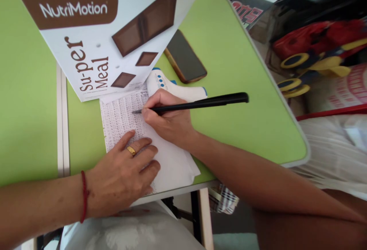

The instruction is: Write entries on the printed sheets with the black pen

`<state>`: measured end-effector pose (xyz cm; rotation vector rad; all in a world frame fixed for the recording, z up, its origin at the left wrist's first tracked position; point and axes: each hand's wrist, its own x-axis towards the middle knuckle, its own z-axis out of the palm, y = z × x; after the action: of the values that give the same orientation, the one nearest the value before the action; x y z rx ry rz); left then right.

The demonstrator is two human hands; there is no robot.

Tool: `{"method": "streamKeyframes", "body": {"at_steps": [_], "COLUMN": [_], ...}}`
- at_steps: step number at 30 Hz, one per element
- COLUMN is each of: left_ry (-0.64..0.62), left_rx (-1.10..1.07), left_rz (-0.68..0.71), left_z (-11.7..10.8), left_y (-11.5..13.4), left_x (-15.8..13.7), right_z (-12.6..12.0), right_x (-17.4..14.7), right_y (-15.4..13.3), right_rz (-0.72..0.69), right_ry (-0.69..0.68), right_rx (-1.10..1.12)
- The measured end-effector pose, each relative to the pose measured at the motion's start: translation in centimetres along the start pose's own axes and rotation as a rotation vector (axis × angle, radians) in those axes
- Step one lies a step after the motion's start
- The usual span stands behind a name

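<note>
A sheet of paper point(123, 122) lies on the worktop point(235, 89), near its front edge. The left hand point(123, 175) rests flat on the lower part of the sheet. To its right, the right hand point(168, 122) holds a pen point(200, 104), whose tip touches the sheet. Behind the sheet a box point(94, 24) overlaps its upper edge. A phone point(185, 57) lies right of the box, and a small device point(174, 87) lies between the phone and the right hand.
</note>
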<state>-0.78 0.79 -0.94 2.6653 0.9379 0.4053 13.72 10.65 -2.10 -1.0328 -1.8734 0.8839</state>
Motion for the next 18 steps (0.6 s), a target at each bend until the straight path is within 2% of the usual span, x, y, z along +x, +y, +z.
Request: {"method": "streamKeyframes", "body": {"at_steps": [6, 11, 18], "left_ry": [0.009, 0.000, 0.006], "left_rx": [0.000, 0.003, 0.003], "left_rz": [0.005, -0.003, -0.004], "left_z": [-0.06, -0.01, 0.05], "left_y": [0.05, 0.10, 0.02], "left_x": [-0.05, -0.13, -0.03], "right_z": [0.05, 0.23, 0.12], "right_x": [-0.10, -0.31, -0.38], "right_y": [-0.20, -0.30, 0.08], "right_rz": [0.040, 0.043, 0.001], "right_ry": [0.002, 0.008, -0.085], "right_rx": [0.120, 0.074, 0.029]}}
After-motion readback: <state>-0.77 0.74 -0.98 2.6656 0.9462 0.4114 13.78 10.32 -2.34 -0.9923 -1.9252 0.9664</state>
